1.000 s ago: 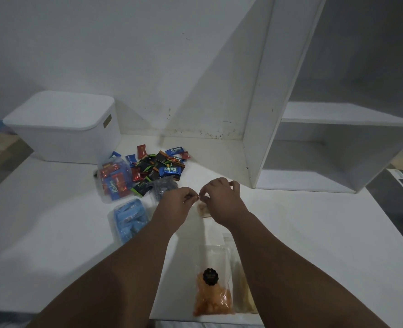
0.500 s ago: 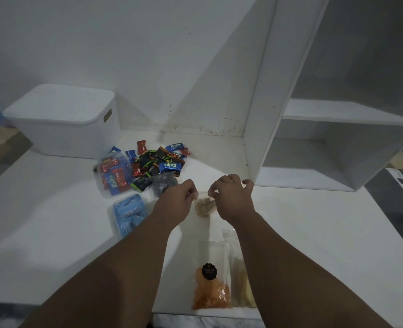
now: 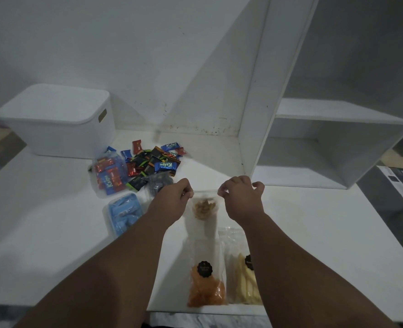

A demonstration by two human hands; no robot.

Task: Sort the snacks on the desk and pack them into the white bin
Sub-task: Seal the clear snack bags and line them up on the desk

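Now both hands (image 3: 172,200) (image 3: 241,200) pinched on clear snack bag (image 3: 204,209) top corners; "Kalpa" wrappers (image 3: 163,165) nearby.

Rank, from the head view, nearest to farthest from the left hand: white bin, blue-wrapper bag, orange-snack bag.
From the left hand:
1. Blue-wrapper bag, just left of it.
2. Orange-snack bag, toward the desk's near edge.
3. White bin, far left corner.

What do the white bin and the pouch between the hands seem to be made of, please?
The white bin: probably matte moulded plastic, given its rounded corners and slot handle. The pouch: thin clear glossy plastic film, since brown snacks show through.
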